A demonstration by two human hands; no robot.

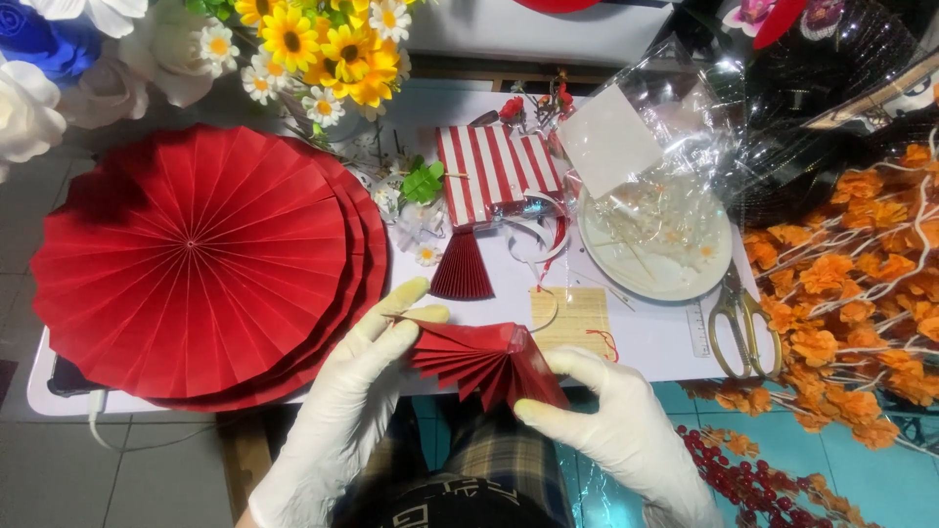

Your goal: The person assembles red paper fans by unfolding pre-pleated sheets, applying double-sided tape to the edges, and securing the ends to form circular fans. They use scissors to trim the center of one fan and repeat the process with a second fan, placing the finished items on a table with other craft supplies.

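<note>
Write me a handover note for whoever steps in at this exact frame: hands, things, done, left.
Left hand: gloved, pinching the left tip of the small red pleated fan.
Right hand: gloved, gripping the fan's gathered right end.
Fan is partly spread, held above the table edge.
Done: stack of open round red fans lies at left.
Left: a folded dark red fan sits closed mid-table; the held one is not fully opened.
Scissors lie at right, beside the white plate.

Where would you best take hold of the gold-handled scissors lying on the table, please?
Grip the scissors by the gold handle loops, coming from the near table edge. The loops point toward the person and lie clear, while the blades point away under the white plate's rim.
</note>
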